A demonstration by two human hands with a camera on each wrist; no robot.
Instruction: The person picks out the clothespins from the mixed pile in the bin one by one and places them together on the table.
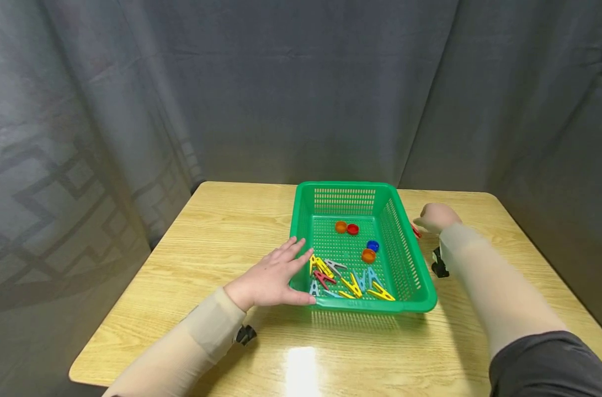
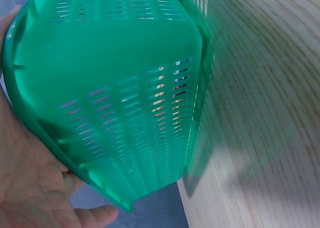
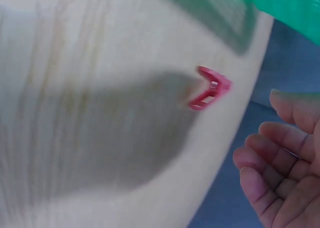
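Observation:
A green plastic basket (image 1: 325, 190) stands on the table, holding several colored clothespins (image 1: 352, 285) in its near part and several small round caps, one of them blue (image 1: 372, 246), farther in. My left hand (image 1: 273, 275) rests spread on the basket's near left corner, its palm along the rim (image 2: 27, 115) in the left wrist view. To the right of the basket, a red clothespin (image 3: 212, 87) lies on the table. Close above it is my right hand (image 1: 437, 218), its fingers (image 3: 280, 153) loosely bent with nothing between them. In the head view this hand partly hides the clothespin.
The wooden table (image 1: 221, 242) extends on both sides of the basket. Dark grey curtains (image 1: 301, 99) hang behind it and at the sides. The basket's right wall stands close beside the red clothespin.

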